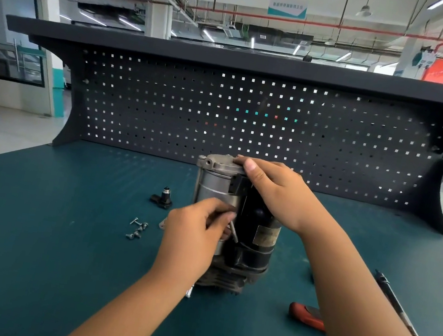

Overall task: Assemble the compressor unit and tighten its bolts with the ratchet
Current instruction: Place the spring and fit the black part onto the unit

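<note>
The compressor unit (248, 230) stands upright on the teal bench mat, a silver cylinder beside a black motor body with a grey cap on top. My right hand (272, 190) grips the top of the unit, thumb on the cap. My left hand (198, 231) is in front of the unit's lower half and pinches a long thin bolt (233, 231) that points down and right. Several loose bolts (137, 228) lie on the mat to the left. The ratchet (405, 319) lies at the right, partly hidden behind my right forearm.
A small black sensor part (163, 198) lies left of the unit. A red-handled tool (306, 315) lies at the front right, half hidden by my arm. A dark pegboard back panel (251, 120) closes off the bench's far side.
</note>
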The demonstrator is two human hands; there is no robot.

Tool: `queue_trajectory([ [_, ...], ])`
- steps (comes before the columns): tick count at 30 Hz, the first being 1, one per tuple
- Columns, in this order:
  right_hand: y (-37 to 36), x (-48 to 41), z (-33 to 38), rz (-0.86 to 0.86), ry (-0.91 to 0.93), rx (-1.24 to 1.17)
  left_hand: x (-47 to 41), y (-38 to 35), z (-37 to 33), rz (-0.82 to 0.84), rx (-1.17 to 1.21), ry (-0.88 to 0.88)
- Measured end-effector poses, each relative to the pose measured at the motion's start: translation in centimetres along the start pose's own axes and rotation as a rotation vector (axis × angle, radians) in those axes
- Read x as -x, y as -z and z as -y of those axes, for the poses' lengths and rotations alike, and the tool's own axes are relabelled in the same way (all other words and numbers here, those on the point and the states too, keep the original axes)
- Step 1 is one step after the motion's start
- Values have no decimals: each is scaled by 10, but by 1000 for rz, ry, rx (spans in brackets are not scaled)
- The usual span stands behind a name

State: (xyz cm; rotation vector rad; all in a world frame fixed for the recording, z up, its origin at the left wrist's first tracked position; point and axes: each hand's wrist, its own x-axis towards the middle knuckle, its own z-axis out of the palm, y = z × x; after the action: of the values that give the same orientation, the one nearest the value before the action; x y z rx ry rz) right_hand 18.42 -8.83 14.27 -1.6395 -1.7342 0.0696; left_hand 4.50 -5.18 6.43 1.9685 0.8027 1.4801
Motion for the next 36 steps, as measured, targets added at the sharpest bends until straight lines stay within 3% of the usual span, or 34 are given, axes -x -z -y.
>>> queue_trajectory([
  [11, -3, -3, -6, -3, 14, 9, -8, -10, -6, 45, -283, -220],
  [36, -6, -7, -10, -17, 37, 3, -17, -7, -14, 161, -375, -102],
])
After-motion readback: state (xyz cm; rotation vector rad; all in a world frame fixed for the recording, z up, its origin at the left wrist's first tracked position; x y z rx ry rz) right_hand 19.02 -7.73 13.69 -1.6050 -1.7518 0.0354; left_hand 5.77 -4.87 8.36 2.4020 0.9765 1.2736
